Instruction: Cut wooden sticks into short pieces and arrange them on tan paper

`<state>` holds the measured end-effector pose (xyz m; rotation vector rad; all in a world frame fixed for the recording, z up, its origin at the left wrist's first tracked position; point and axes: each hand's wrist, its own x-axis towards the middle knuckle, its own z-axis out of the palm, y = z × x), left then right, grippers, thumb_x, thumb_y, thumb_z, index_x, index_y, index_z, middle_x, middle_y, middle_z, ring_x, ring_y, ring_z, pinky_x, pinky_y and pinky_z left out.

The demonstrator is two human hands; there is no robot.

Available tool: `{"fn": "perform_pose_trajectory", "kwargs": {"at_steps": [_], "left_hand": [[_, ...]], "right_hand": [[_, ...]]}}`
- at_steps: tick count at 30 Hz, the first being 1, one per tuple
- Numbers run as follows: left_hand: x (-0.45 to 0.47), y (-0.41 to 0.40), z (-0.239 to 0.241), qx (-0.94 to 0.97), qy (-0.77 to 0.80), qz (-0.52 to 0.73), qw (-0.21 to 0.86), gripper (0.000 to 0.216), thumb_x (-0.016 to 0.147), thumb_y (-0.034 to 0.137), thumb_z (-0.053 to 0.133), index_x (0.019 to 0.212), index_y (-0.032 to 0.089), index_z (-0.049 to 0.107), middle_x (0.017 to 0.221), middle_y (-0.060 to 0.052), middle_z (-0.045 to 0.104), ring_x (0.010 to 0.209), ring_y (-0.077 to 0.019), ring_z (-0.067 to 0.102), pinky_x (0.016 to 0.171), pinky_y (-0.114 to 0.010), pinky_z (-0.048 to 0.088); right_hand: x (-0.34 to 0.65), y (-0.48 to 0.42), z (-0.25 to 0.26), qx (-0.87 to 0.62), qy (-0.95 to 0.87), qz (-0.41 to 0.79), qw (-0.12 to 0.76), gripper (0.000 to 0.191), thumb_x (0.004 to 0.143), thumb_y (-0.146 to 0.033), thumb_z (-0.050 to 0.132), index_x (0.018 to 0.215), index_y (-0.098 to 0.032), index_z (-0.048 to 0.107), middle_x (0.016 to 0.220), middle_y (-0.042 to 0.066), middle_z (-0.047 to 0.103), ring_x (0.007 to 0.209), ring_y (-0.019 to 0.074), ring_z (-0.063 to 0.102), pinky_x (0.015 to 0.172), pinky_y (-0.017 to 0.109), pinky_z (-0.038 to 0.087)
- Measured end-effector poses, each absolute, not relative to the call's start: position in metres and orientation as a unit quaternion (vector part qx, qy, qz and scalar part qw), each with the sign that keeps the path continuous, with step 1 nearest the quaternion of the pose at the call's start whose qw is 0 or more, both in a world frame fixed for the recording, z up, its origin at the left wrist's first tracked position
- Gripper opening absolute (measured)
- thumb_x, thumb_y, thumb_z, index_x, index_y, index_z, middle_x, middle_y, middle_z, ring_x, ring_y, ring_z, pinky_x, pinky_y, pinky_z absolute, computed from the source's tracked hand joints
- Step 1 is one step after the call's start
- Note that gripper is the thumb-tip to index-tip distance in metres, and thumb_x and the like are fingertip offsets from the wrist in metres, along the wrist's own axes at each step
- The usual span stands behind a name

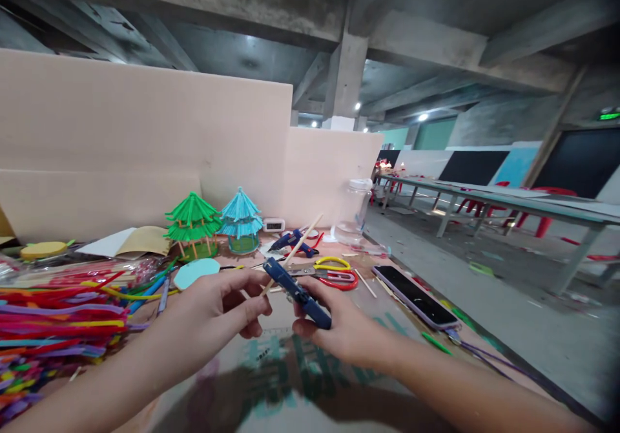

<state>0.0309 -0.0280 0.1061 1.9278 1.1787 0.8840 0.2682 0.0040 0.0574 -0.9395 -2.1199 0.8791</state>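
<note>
My left hand (217, 300) pinches a thin wooden stick (306, 234) between thumb and fingers, and the stick slants up to the right. Wrapped in my right hand (339, 320) is a dark blue hand tool (291, 285), its exact kind unclear. The tool's far end crosses the stick just beyond my left fingertips; whether it grips the stick I cannot tell. Behind my hands lie scissors (334, 276) with red and yellow handles, and a blue glue gun (295, 243). A light blue disc (196, 273) lies beyond my left wrist.
Green (192, 226) and blue (241, 221) pagoda models stand at the back beside a small digital clock (274, 225). Colourful pipe cleaners (62, 323) cover the left side. A phone (416, 296) lies right, near the table edge; a clear jar (357, 210) stands behind.
</note>
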Motion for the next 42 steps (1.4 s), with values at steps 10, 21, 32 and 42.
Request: {"fn": "perform_pose_trajectory", "kwargs": {"at_steps": [10, 21, 32, 42], "left_hand": [[0.033, -0.033, 0.102, 0.736, 0.445, 0.341, 0.380, 0.034, 0.089, 0.053, 0.059, 0.090, 0.019, 0.064, 0.075, -0.001, 0.071, 0.056, -0.0153, 0.070, 0.051, -0.023, 0.055], [0.023, -0.028, 0.097, 0.842, 0.386, 0.344, 0.154, 0.025, 0.091, 0.026, 0.048, 0.092, 0.020, 0.072, 0.084, -0.004, 0.077, 0.076, -0.0191, 0.072, 0.065, -0.026, 0.054], [0.023, -0.028, 0.098, 0.863, 0.331, 0.360, 0.122, 0.029, 0.095, 0.022, 0.047, 0.103, 0.024, 0.075, 0.092, -0.002, 0.077, 0.079, -0.0167, 0.069, 0.069, -0.022, 0.052], [0.022, -0.028, 0.100, 0.876, 0.290, 0.378, 0.077, 0.028, 0.096, 0.018, 0.048, 0.102, 0.027, 0.074, 0.082, 0.001, 0.076, 0.070, -0.0149, 0.070, 0.066, -0.022, 0.053]], "right_hand": [[0.272, 0.006, 0.065, -0.310, -0.774, 0.470, 0.290, 0.038, 0.082, -0.033, 0.073, 0.115, -0.019, 0.062, 0.090, 0.001, 0.063, 0.076, 0.0148, 0.058, 0.070, 0.029, 0.051], [0.281, 0.002, 0.074, -0.324, -0.889, -0.003, 0.323, 0.056, 0.080, -0.015, 0.064, 0.134, -0.024, 0.052, 0.136, 0.016, 0.061, 0.130, 0.0342, 0.056, 0.109, 0.054, 0.047], [0.289, 0.002, 0.079, -0.282, -0.889, -0.105, 0.344, 0.065, 0.078, -0.016, 0.061, 0.138, -0.026, 0.040, 0.125, 0.012, 0.060, 0.117, 0.0325, 0.061, 0.103, 0.050, 0.048], [0.290, 0.008, 0.077, -0.229, -0.883, -0.146, 0.381, 0.069, 0.076, -0.015, 0.064, 0.140, -0.024, 0.042, 0.121, 0.013, 0.060, 0.111, 0.0326, 0.061, 0.095, 0.051, 0.052]]}}
